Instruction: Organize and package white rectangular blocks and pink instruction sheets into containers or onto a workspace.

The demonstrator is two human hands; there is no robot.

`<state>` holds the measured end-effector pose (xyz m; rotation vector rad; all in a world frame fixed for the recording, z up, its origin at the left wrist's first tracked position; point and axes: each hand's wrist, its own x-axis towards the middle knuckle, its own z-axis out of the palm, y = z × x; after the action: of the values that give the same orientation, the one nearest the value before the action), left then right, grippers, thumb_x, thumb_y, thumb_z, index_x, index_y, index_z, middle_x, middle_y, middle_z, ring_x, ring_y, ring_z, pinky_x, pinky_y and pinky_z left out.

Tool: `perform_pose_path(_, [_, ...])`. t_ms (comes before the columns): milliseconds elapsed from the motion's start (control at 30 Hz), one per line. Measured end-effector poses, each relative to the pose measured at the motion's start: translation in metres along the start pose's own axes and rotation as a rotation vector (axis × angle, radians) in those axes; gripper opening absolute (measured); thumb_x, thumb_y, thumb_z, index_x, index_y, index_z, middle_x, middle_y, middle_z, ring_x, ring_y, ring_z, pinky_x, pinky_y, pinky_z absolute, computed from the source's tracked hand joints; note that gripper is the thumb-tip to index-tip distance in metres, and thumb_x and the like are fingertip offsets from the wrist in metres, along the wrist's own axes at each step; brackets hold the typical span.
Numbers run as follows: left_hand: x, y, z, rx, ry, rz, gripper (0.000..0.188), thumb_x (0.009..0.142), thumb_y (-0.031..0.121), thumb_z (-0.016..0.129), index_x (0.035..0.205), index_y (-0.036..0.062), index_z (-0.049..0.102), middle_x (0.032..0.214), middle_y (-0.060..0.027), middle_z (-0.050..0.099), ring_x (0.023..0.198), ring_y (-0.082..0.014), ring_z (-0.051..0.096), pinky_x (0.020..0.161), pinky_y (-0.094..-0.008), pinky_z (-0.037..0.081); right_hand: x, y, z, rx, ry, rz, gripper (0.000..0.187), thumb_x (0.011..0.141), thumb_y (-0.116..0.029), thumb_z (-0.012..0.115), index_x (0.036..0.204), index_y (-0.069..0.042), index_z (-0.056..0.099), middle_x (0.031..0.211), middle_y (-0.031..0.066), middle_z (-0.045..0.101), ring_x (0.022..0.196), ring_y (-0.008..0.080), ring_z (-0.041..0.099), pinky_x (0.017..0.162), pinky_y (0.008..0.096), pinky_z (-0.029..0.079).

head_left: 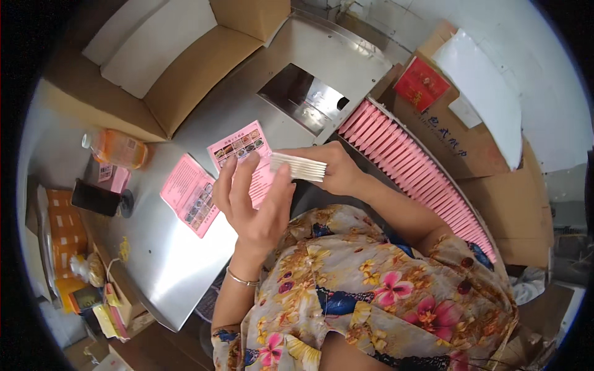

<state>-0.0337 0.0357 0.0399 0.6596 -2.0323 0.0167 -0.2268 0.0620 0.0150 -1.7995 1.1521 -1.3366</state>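
My right hand is closed around one end of a small stack of folded white tissues, which I hold above the metal table. My left hand is at the stack's left end, fingers spread, the thumb tip close to or touching the tissues. Just behind the left fingers is a pink printed packet; whether these fingers touch it I cannot tell. A second pink printed packet lies flat on the table, left of my left hand.
Right of my right forearm, a long tray holds a row of pink packets on edge. A rectangular opening is in the metal table. An open cardboard box, an orange drink bottle and a phone stand at left.
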Motion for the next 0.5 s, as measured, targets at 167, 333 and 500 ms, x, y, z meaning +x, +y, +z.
perform_pose_path(167, [-0.01,-0.004,-0.003,0.129,0.004,0.104,0.035,0.079,0.015,0.078,0.112,0.0289,0.076,0.129,-0.0091,0.062,0.128,-0.0326,0.048,0.103,-0.0419,0.034,-0.004,-0.001,0.007,0.042,-0.078,0.047,0.044,0.087,-0.007,0.072,0.13,-0.005,0.064,0.113,0.0158,0.073,0.101,0.0243,0.073,0.086,0.0305,0.055])
perform_pose_path(333, [-0.017,-0.006,-0.003,0.128,0.011,0.13,0.036,0.08,0.015,0.077,0.113,0.0296,0.075,0.128,-0.0087,0.062,0.128,-0.0319,0.048,0.103,-0.0419,0.034,-0.009,0.001,0.009,0.048,-0.112,0.037,0.043,0.088,-0.008,0.071,0.131,-0.006,0.064,0.11,0.0166,0.073,0.101,0.0245,0.073,0.085,0.0311,0.054])
perform_pose_path(500, [-0.02,-0.006,-0.004,0.141,0.003,0.127,0.037,0.08,0.014,0.077,0.114,0.0288,0.075,0.127,-0.0087,0.062,0.127,-0.0313,0.049,0.102,-0.0418,0.034,-0.008,0.005,0.013,0.054,-0.08,0.033,0.048,0.081,-0.003,0.07,0.129,-0.008,0.066,0.103,0.018,0.072,0.093,0.0278,0.073,0.08,0.0325,0.054])
